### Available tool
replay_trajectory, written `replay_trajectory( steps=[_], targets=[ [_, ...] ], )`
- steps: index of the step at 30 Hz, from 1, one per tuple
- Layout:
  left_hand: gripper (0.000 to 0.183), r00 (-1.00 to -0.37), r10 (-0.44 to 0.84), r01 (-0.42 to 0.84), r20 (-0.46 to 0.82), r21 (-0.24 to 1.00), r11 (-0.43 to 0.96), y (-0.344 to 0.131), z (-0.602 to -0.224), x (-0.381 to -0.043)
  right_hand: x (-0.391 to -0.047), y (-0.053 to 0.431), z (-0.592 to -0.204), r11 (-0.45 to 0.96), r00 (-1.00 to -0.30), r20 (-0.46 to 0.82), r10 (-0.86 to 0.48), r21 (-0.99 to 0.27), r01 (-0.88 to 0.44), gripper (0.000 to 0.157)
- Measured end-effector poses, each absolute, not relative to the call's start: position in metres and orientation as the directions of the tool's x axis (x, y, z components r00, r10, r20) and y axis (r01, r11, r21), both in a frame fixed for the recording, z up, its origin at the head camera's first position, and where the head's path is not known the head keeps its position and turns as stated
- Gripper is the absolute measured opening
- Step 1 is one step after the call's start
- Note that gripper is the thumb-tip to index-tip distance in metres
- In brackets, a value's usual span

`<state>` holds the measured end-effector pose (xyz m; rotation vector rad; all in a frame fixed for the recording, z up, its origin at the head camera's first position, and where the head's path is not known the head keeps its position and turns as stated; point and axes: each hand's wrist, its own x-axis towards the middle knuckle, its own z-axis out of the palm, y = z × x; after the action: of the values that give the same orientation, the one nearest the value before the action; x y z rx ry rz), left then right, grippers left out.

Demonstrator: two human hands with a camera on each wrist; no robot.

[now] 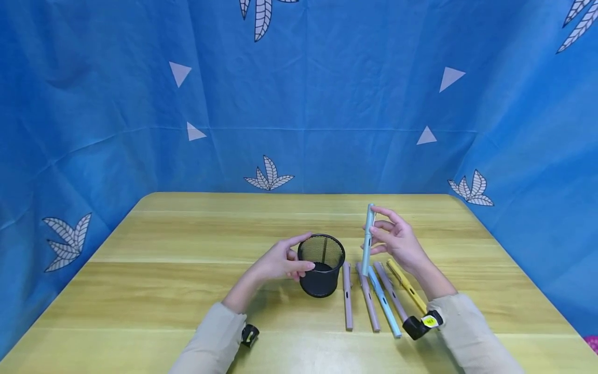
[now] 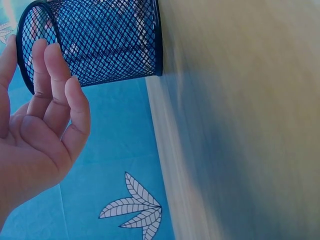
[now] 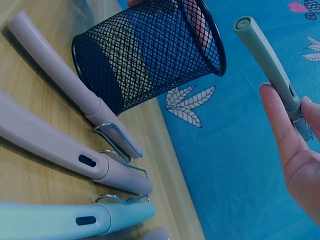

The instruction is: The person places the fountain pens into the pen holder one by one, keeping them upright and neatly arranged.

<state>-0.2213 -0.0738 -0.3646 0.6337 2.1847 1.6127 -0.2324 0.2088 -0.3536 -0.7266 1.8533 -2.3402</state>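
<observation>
My left hand (image 1: 280,261) holds the black mesh pen holder (image 1: 320,284) by its rim, index finger along the top edge and thumb over the near side. The holder stands upright, with no pens inside. In the left wrist view the other fingers (image 2: 52,82) lie against the mesh. To the right, my right hand (image 1: 398,242) pinches a pale teal pen (image 1: 367,252) between thumb and fingers. That pen is raised nearly upright over the row of pens. Its lower end (image 3: 244,24) points toward the camera side in the right wrist view.
Right of the holder several capped pens lie side by side on the wooden table (image 1: 187,291): a lilac pen (image 1: 348,301), another lilac pen (image 1: 368,304), a light blue pen (image 1: 384,304), a third lilac pen (image 1: 391,292) and a yellow pen (image 1: 407,285). A blue patterned curtain (image 1: 327,93) hangs behind.
</observation>
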Motion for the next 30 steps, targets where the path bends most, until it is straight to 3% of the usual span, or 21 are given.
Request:
replay_trajectory(
  steps=[6, 30],
  targets=[
    [0.071, -0.837, 0.547, 0.144, -0.015, 0.958, 0.247, -0.074, -0.361, -0.219, -0.234, 0.203, -0.352, -0.302, -0.892, 0.319, -0.32, -0.927, -0.223, 0.052],
    [0.072, -0.833, 0.554, 0.143, -0.013, 0.961, 0.238, -0.076, -0.364, -0.221, -0.238, 0.18, -0.349, -0.309, -0.927, 0.295, -0.233, -0.926, -0.217, 0.055]
  ],
)
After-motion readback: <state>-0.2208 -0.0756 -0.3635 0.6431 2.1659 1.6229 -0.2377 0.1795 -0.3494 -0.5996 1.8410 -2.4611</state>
